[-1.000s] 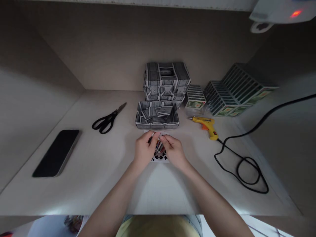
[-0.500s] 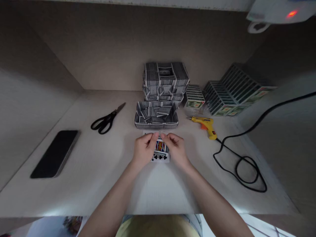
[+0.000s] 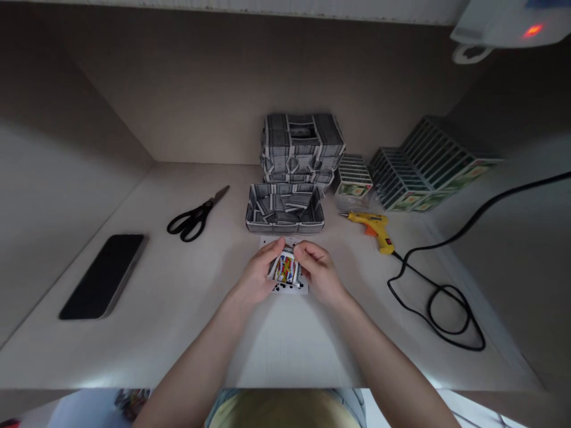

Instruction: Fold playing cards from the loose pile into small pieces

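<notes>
Between my two hands is a folded playing card [image 3: 285, 267] with a colourful court figure, its edges bent. My left hand [image 3: 257, 274] grips its left side, thumb along the top edge. On the other side my right hand [image 3: 320, 267] pinches the upper right corner between thumb and fingers. Under them, flat on the table, lie white playing cards [image 3: 303, 289] with black club marks, partly covered by the hands. Just beyond stands an open box made of folded cards [image 3: 285, 227], with folded card pieces inside.
Behind the box rises a stack of card-built boxes [image 3: 303, 148]. Packs of cards [image 3: 401, 178] stand at the back right. A yellow glue gun [image 3: 377, 229] with a looped black cord [image 3: 464, 297] lies right. Left are black-handled scissors [image 3: 191, 223] and a phone [image 3: 102, 276].
The folded card has tilted and shows more of its figure. My left hand has turned and opened its grip round the card's left side; the right hand stays at its right edge.
</notes>
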Tool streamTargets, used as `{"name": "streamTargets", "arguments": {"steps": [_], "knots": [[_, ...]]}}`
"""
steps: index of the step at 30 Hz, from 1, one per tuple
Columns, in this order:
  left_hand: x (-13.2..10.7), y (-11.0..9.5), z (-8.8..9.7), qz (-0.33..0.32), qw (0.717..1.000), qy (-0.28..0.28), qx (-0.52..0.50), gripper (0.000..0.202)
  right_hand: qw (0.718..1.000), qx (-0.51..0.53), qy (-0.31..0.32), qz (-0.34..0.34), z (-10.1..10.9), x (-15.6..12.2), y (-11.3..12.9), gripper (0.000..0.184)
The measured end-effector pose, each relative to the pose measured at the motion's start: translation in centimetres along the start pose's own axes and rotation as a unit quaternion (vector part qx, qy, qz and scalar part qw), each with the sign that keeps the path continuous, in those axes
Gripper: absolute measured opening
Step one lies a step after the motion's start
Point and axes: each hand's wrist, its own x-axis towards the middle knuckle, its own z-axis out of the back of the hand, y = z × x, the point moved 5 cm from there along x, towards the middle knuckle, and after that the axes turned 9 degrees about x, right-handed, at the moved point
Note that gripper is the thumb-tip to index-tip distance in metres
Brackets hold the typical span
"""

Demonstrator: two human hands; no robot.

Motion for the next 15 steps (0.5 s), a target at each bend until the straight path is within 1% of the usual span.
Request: {"name": "streamTargets", "arguments": {"steps": [2, 5, 8, 11, 13, 15], "knots": [[-0.1, 0.2, 0.1, 0.0, 1.0, -0.003, -0.004, 0.031, 1.0, -0.002, 0.007, -0.003, -0.1, 0.0, 0.1, 0.027], [-0.1, 0.1, -0.2, -0.013, 1.0, -0.004, 0.0, 0.031, 1.0, -0.012, -0.003, 0.006, 0.0, 0.0, 0.4, 0.028], [0.0, -0.1, -0.6, -0.034, 0.999, -0.003, 0.029, 0.031, 0.998, -0.057, -0.006, 0.022, -0.1, 0.1, 1.0, 0.031], [0.1, -0.1, -0.5, -0.058, 0.996, -0.028, 0.066, 0.031, 0.995, -0.092, -0.005, 0.024, -0.1, 0.2, 1.2, 0.031], [0.1, -0.2, -0.4, -0.068, 0.994, -0.044, 0.077, 0.031, 0.999, -0.052, -0.007, 0.006, -0.1, 0.2, 1.0, 0.03], [0.0, -0.1, -0.4, -0.064, 0.995, -0.045, 0.065, 0.031, 0.999, 0.025, -0.009, -0.03, -0.2, 0.1, 0.7, 0.029]]}}
